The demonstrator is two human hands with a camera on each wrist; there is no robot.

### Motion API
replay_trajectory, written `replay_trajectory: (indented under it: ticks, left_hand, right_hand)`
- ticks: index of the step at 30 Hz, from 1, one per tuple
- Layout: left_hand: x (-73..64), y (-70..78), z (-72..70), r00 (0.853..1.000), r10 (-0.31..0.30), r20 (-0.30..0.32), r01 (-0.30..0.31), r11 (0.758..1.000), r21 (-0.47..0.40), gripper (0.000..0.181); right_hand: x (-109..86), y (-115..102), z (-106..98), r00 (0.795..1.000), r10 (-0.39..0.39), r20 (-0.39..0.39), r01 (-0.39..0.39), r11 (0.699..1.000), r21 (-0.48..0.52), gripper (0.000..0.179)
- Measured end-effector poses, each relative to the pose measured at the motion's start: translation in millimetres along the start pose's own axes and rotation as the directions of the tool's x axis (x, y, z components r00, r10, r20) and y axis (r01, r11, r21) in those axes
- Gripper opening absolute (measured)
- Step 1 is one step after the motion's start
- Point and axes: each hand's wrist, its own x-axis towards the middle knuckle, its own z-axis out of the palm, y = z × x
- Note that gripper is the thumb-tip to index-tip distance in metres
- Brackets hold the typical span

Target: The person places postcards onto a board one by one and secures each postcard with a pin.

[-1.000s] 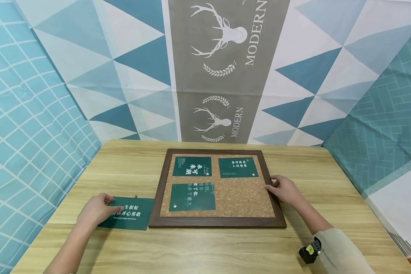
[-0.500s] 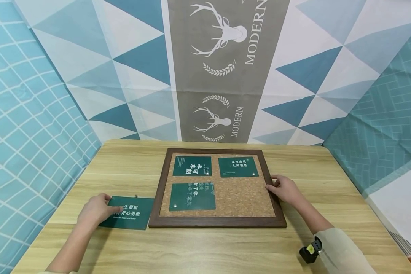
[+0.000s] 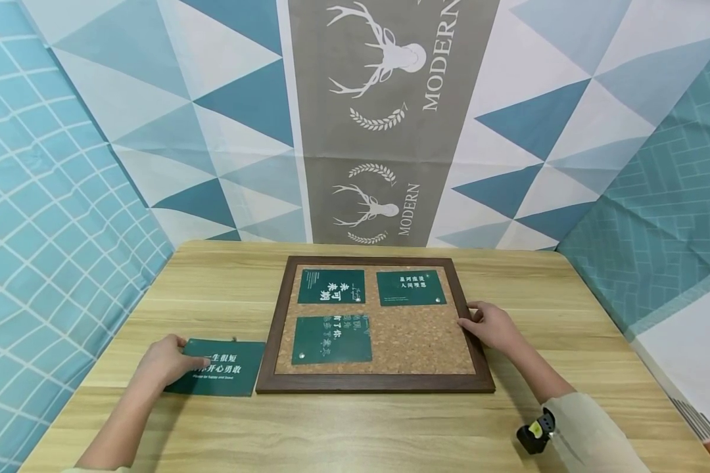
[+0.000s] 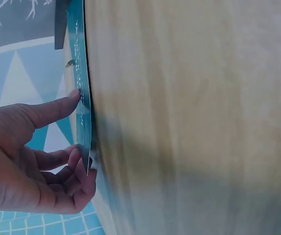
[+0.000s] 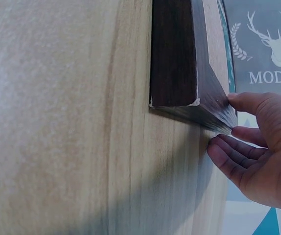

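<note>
My left hand holds a green card with white lettering by its left end. In the left wrist view the thumb lies on the face of the card and the fingers curl at its edge and underside. The card lies just left of a cork board with a dark brown wooden frame. On the cork are three green cards, at upper left, upper right and lower left. My right hand grips the board's right frame, thumb on top and fingers against the side.
A small pin-like object stands at the loose card's back edge. Round silvery pins show on the mounted cards. The wooden table meets a patterned backdrop at its far edge. A black device is at the right wrist.
My left hand and the loose card have shifted very slightly to the left. The right hand and the board have stayed in place.
</note>
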Motion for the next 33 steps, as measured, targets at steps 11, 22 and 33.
replay_trajectory:
  ticks: [11, 22, 33]
  left_hand:
    - [2.4, -8.8, -13.8, 0.999, 0.027, 0.04, -0.02, 0.988, -0.154, 0.051]
    - [-6.7, -14.6, -28.3, 0.99, 0.046, 0.133, 0.013, 0.91, -0.415, 0.048]
    - [-7.1, -32.4, -37.5, 0.978, 0.092, 0.189, 0.013, 0.871, -0.49, 0.055]
  right_hand:
    - [0.5, 3, 1, 1.0, -0.01, -0.01, 0.01, 1.0, -0.002, 0.058]
    - [0.8, 2, 1, 1.0, -0.021, -0.016, 0.021, 1.0, -0.006, 0.059]
    - [-0.6, 0, 1, 1.0, -0.014, -0.014, 0.014, 1.0, 0.003, 0.058]
